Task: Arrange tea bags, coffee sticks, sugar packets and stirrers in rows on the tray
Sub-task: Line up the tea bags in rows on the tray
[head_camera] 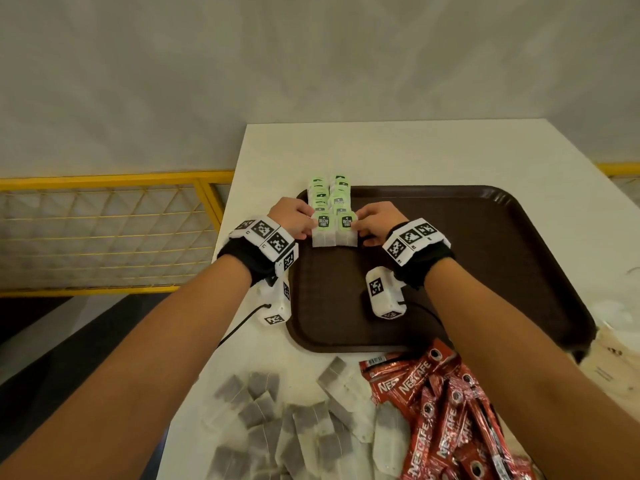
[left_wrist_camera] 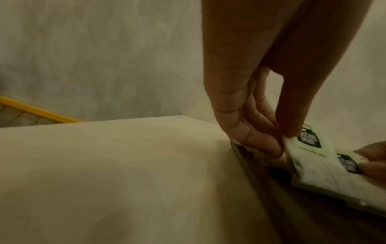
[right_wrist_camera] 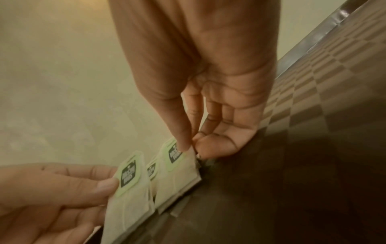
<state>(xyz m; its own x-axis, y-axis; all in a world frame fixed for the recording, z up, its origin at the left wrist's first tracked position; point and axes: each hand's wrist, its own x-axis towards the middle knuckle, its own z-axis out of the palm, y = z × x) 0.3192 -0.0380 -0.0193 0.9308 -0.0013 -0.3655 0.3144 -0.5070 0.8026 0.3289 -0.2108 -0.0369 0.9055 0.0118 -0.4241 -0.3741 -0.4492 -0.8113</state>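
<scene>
Two rows of tea bags with green tags [head_camera: 329,192] run along the far left of the brown tray [head_camera: 467,258]. My left hand [head_camera: 306,227] pinches the nearest bag of the left row [head_camera: 323,233] by its left edge. In the left wrist view the thumb and fingers [left_wrist_camera: 263,143] close on that bag [left_wrist_camera: 311,163]. My right hand [head_camera: 362,231] pinches the nearest bag of the right row [head_camera: 346,233] at its right edge. In the right wrist view its thumb and fingers [right_wrist_camera: 208,145] grip that bag [right_wrist_camera: 179,173]. The two bags lie side by side, touching.
On the white table in front of the tray lie a heap of loose tea bags [head_camera: 294,427] and a pile of red Nescafe sticks [head_camera: 446,410]. Pale packets [head_camera: 613,358] sit at the right edge. A yellow railing [head_camera: 104,181] stands beyond the table's left edge.
</scene>
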